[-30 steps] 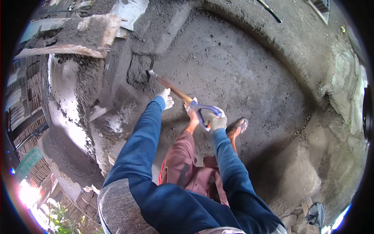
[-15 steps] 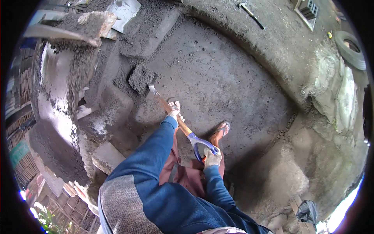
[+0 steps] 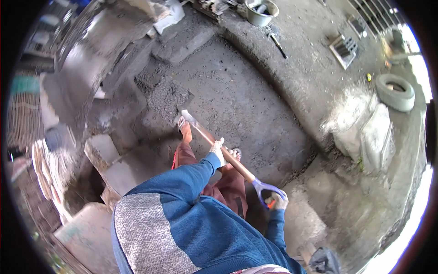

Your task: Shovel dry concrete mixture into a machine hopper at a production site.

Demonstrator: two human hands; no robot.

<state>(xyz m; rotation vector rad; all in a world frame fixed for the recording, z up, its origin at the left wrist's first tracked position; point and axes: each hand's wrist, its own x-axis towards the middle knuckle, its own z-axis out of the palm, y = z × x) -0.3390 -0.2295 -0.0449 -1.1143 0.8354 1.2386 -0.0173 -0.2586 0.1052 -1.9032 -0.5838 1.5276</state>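
A shovel (image 3: pixel 205 133) slants across in front of me, its blade at the upper left and its purple D-shaped handle at the lower right. Dark, gritty material (image 3: pixel 166 96) lies heaped over the blade, so most of the metal is hidden. My left hand (image 3: pixel 219 153), in a pale glove, is closed round the middle of the shaft. Round the grip of the handle, my gloved right hand (image 3: pixel 278 201) is closed. My feet stand on the dark floor (image 3: pixel 246 105) beneath the shaft.
A raised ledge (image 3: pixel 273 82) runs along the floor's far right side. Beyond it are a bucket (image 3: pixel 261 13), a dark-handled tool (image 3: pixel 278 45), a block mould (image 3: pixel 344 51) and a tyre (image 3: pixel 395 92). Stone slabs (image 3: pixel 102 150) lie at my left; a black plastic bag (image 3: pixel 325 261) is behind my right arm.
Both hands have shifted right with the shovel, and my right hand is farther from my body. The view has turned, bringing the bucket into sight.
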